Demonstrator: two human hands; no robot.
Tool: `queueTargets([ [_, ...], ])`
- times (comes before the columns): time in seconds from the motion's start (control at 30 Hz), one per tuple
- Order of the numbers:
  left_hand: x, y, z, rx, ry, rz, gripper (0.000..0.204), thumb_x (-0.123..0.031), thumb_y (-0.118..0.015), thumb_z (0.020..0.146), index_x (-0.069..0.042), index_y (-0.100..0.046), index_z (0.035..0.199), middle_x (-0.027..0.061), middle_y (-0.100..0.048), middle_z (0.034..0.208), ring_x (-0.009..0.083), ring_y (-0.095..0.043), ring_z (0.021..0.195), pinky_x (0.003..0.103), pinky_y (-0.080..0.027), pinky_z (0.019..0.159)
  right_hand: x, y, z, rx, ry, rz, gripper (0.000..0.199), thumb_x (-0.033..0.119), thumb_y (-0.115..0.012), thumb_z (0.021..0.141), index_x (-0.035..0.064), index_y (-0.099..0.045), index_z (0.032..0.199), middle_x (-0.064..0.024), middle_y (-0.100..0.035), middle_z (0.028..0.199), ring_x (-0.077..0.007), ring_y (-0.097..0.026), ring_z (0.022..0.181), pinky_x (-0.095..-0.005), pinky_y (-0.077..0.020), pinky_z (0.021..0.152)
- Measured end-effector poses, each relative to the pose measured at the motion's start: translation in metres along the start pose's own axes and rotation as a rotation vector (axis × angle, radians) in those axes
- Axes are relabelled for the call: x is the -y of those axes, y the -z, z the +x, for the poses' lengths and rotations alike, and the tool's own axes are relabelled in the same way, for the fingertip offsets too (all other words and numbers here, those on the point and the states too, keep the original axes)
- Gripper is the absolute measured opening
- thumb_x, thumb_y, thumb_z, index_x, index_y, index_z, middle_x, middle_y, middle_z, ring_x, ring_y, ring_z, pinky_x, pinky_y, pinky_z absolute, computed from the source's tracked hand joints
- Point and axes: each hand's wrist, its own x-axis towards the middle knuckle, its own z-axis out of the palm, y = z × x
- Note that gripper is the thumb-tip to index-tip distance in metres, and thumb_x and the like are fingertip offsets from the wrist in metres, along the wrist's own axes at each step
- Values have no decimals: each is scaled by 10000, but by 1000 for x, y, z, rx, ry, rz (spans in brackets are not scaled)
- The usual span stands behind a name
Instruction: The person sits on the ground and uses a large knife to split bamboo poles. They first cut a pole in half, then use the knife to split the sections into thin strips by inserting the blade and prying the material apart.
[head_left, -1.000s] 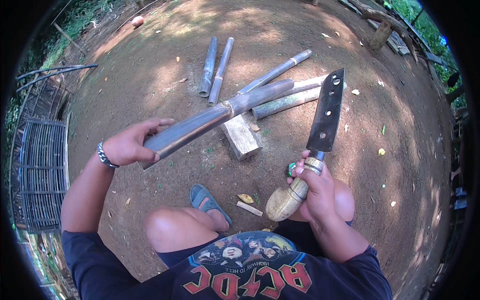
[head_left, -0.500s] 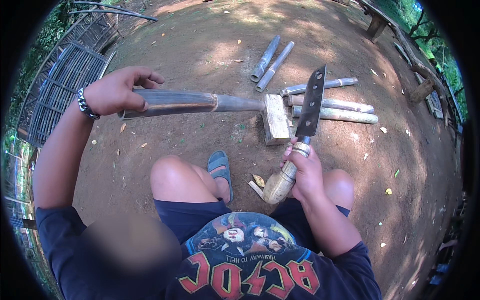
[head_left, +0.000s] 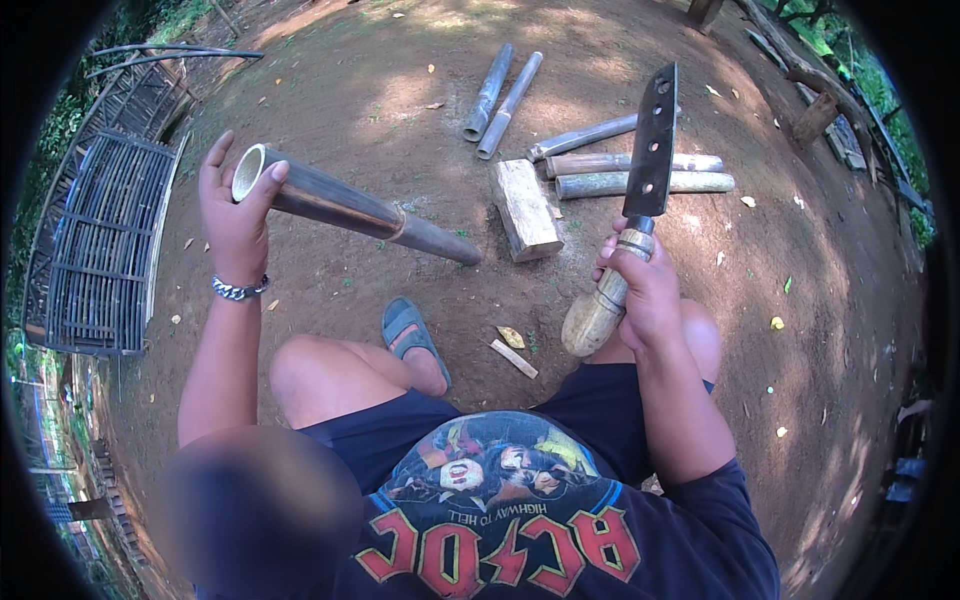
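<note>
Bamboo tube [head_left: 345, 205] aslant, tip perhaps on ground [head_left: 300, 300]

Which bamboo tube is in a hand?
The dark bamboo tube in the left hand, its pale open end beside the thumb; the five other tubes all lie on the ground.

Dappled daylight, dark fisheye edges.

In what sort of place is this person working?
Probably a rural outdoor yard: the bare earth underfoot, the slatted structure at the left, and the greenery along the upper edges suggest it.
</note>
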Motion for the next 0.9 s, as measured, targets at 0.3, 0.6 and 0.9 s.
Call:
queueTargets([
  [0.3, 50, -43, -11, -261, -87, -571, 540, -323, -736, 897, 43, -521, 1231, 213, -655, 1096, 291, -653, 1012, 447, -550, 905, -1, 72, -27, -250, 73, -119, 434, -23, -637, 843, 4, -503, 1255, -49, -596, 929, -149, -608, 790, -304, -526, 717],
  [0.6, 27, -63, -6, -323, -139, -550, 456, -323, -753, 896, 53, -601, 1106, 189, -684, 1008, 273, -680, 910, 410, -566, 825, -14, 97, -44, -358, 9, -120, 392, -25, -600, 822, 11, -525, 1205, -38, -592, 901, -138, -597, 785, -289, -512, 701],
  [0.9, 29, -83, -8, -346, -204, -270, 617, -153, -841, 817, -4, -474, 1291, 105, -610, 1128, 197, -614, 1053, 331, -501, 921, -31, 92, -43, -266, 41, -186, 383, -27, -583, 822, -7, -522, 1199, -48, -584, 897, -145, -586, 739, -281, -504, 680],
])
